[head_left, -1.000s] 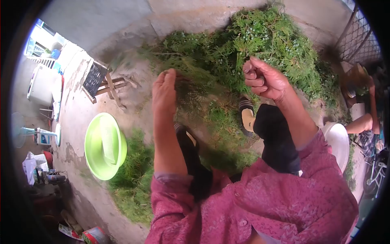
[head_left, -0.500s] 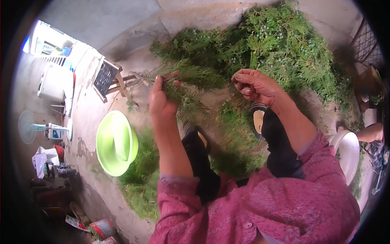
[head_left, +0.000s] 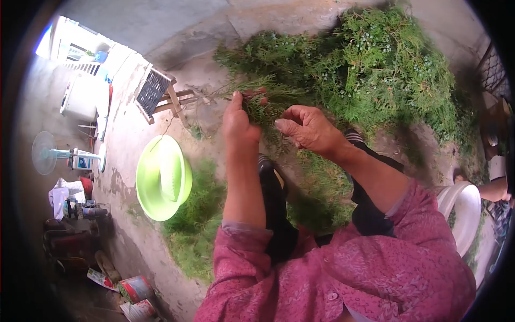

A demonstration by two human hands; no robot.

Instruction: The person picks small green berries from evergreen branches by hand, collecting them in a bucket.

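Observation:
My left hand [head_left: 242,123] is closed around a leafy evergreen branch [head_left: 273,88], its fingertips showing through the foliage. The woody end of the branch points left and the green sprays spread to the right. Close beside it, my right hand [head_left: 311,129] is curled with thumb and fingers drawn together at the edge of the sprays. Whatever is between those fingers is too small or hidden to make out. Beyond both hands lies a large heap of cut evergreen branches [head_left: 386,70] dotted with pale bluish cones.
A lime-green basin [head_left: 145,185] stands at the left, beside loose green sprigs [head_left: 196,236] on the concrete floor. A small folding stool [head_left: 153,94] is beyond it. On the right are a white tub [head_left: 466,217] and another person's arm [head_left: 493,190].
My right hand has moved left and lower, from apart to the sprays beside my left hand. The left hand still holds the branch. The whole view has shifted slightly.

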